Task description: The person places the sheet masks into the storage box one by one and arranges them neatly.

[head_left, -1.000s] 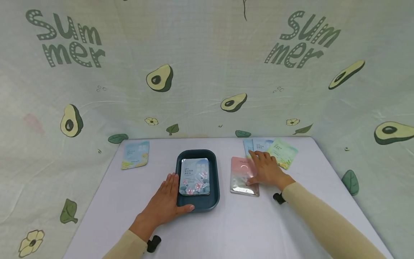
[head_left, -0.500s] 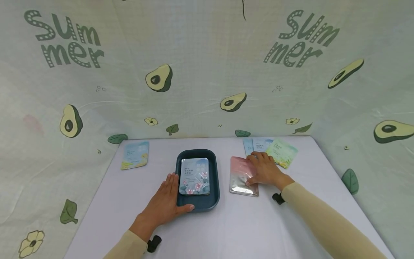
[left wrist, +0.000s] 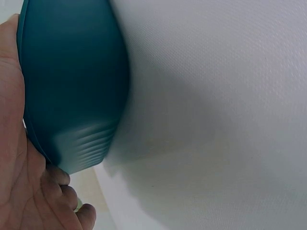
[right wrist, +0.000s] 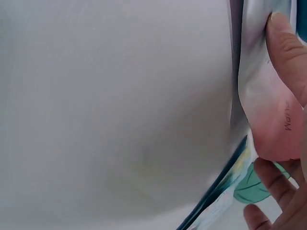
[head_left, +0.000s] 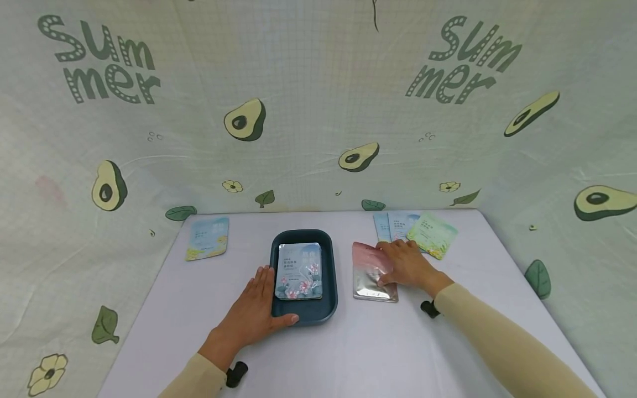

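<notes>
A dark teal tray (head_left: 304, 318) stands mid-table with a blue flowered sachet (head_left: 299, 271) lying flat in it. My left hand (head_left: 256, 310) rests flat against the tray's left front corner, fingers straight and thumb along the front rim; in the left wrist view the palm (left wrist: 19, 158) presses the tray wall (left wrist: 72, 81). To the right of the tray lies a pink and silver sachet (head_left: 367, 276). My right hand (head_left: 407, 265) pinches its right far edge. In the right wrist view the thumb (right wrist: 288, 52) lies on top of the pink sachet (right wrist: 266, 120), with the fingers curled below.
Two blue sachets (head_left: 395, 224) and a green one (head_left: 433, 235) overlap at the back right, just beyond my right hand. Another blue and yellow sachet (head_left: 208, 236) lies at the back left. A printed avocado cloth backdrop (head_left: 318, 110) walls the white table (head_left: 348, 354) on three sides.
My right hand drew back slightly from the far sachets and closed on the pink sachet, whose far end shifted a little left and lifted. The left hand and tray stayed put.
</notes>
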`<control>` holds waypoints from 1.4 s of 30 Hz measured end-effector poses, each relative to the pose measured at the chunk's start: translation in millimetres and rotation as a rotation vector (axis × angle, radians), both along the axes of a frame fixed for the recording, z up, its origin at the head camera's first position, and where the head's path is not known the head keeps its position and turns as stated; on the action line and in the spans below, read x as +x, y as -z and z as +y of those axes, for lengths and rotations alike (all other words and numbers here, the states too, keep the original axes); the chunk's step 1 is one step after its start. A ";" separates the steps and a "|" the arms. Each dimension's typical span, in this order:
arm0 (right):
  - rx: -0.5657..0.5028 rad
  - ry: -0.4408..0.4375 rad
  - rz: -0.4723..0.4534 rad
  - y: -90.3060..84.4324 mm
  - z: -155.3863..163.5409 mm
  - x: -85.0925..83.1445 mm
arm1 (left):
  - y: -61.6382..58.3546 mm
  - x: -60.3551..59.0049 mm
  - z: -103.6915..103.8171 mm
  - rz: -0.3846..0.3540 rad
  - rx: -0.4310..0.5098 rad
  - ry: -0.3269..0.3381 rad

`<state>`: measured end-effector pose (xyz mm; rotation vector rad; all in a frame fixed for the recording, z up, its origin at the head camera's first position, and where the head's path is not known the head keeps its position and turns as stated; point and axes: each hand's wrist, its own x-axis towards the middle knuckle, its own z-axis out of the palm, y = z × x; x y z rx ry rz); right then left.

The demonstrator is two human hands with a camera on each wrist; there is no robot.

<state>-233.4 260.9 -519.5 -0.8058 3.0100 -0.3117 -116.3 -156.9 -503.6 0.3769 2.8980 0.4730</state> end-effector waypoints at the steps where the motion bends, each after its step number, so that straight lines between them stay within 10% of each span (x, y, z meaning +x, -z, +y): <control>1: -0.029 0.002 -0.011 -0.5 -0.7 1.0 | -0.1 -0.1 0.1 -0.001 0.002 0.000; 13: -0.415 0.194 -0.074 -7.1 -12.0 8.7 | 0.8 -0.4 -0.4 0.002 -0.004 0.006; 20: -0.575 0.325 -0.299 -12.9 -12.8 5.9 | 0.8 -0.2 -1.2 0.004 -0.008 0.017; 42: -0.759 0.381 -0.397 -21.4 -18.2 2.7 | -3.2 2.1 0.3 0.003 -0.004 0.009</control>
